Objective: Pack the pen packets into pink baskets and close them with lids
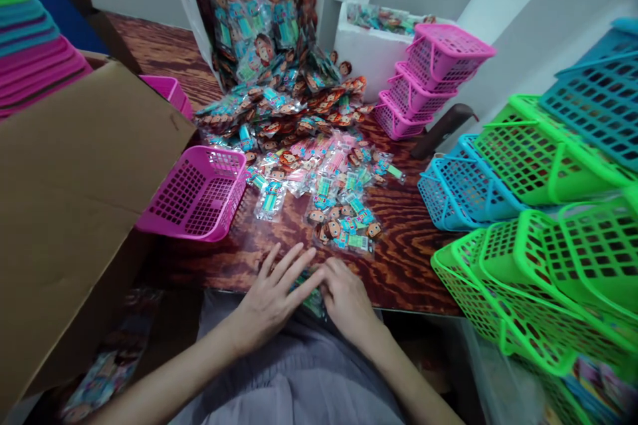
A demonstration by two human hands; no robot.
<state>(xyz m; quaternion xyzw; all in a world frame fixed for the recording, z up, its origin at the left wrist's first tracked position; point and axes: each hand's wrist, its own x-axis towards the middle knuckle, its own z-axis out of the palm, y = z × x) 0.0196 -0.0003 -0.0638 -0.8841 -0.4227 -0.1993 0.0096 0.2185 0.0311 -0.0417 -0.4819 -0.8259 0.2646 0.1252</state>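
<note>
My left hand (272, 299) lies with its fingers stretched and spread over a small clear plastic packet (313, 300) at the table's near edge. My right hand (346, 299) is closed, its fingers curled at the packet's right side. Both hands cover most of this packet; a greenish part shows between them. Just beyond them lie several flat packets (349, 229) with cartoon-figure cards and green or pink pieces inside. Farther back, a big heap of similar packets (279, 106) spills from a white container (187, 6) tipped toward me.
A pink basket (199, 192) sits left, beside a cardboard box (84, 166) with its flap raised. Stacked pink baskets (419, 86) and a white foam box (353, 46) stand at the back. Green baskets (528, 265) and a blue basket (468, 179) crowd the right edge.
</note>
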